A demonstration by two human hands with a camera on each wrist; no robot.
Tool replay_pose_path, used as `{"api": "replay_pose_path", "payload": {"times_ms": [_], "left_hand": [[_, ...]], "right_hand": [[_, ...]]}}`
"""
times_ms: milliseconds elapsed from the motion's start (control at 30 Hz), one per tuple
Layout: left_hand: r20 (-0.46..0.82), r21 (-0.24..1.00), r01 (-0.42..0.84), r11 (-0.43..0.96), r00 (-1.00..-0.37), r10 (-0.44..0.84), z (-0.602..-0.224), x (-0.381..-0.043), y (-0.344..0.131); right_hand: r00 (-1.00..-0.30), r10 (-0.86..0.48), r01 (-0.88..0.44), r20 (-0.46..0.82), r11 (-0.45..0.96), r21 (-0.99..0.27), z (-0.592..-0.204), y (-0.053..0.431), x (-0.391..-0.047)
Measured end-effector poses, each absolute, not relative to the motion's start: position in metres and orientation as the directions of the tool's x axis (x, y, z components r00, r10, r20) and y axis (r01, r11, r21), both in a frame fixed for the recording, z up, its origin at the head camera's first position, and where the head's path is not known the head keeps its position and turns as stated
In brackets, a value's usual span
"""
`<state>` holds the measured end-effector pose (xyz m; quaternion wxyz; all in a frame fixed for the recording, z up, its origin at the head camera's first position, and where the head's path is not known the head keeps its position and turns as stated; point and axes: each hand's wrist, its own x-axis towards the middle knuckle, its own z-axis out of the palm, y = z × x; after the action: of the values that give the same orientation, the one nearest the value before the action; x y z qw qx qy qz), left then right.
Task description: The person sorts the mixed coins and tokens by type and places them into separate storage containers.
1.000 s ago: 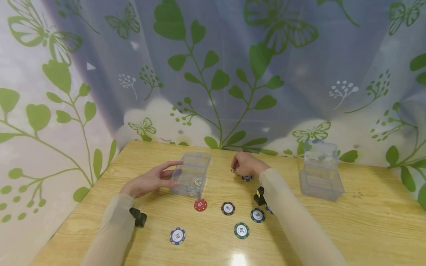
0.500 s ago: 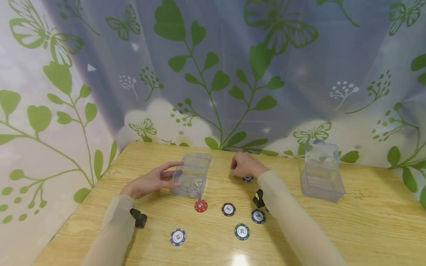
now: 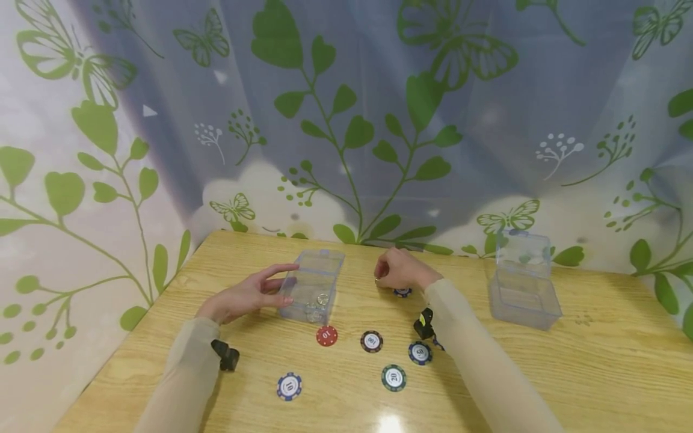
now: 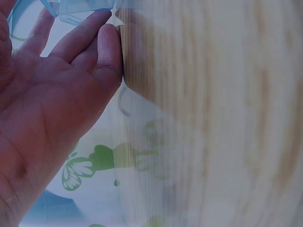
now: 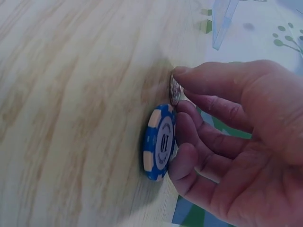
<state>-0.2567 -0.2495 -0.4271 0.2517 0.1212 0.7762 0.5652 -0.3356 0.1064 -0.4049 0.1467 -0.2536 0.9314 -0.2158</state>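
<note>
My left hand (image 3: 246, 293) holds the left side of a clear plastic box (image 3: 319, 278) whose lid stands open at the back, thumb at the front and index finger farther back. Several shiny coins (image 3: 322, 299) lie in its near end. To the right, my right hand (image 3: 402, 268) pinches a silvery coin (image 5: 175, 90) between thumb and index finger, low over the tabletop. Directly beside that coin, a blue-and-white poker chip (image 5: 161, 142) marked 10 lies flat, and the curled lower fingers are right at its edge. In the left wrist view only a box corner shows.
A second clear box (image 3: 524, 297), lid raised, stands at the right. Nearer me lie a red chip (image 3: 326, 335), a black chip (image 3: 372, 341), a green chip (image 3: 393, 377) and blue chips, one (image 3: 289, 386) at front left. A patterned curtain (image 3: 368, 150) hangs behind the table.
My right hand shifts only slightly at the coin, which shows at the fingertips. The left hand and the box stay where they were.
</note>
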Motion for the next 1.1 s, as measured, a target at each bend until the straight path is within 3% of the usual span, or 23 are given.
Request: {"api": "replay_pose_path", "payload": {"times_ms": [500, 1100], "left_hand": [[-0.256, 0.937, -0.099, 0.334, -0.846, 0.467, -0.425, -0.257, -0.248], [-0.257, 0.94, -0.107, 0.325, -0.847, 0.466, -0.428, -0.257, -0.249]], "right_hand": [[-0.829, -0.507, -0.334, -0.236, 0.787, -0.518, -0.403, 0.104, -0.337], [-0.786, -0.613, -0.453, -0.08, 0.659, -0.601, -0.412, 0.117, -0.332]]}}
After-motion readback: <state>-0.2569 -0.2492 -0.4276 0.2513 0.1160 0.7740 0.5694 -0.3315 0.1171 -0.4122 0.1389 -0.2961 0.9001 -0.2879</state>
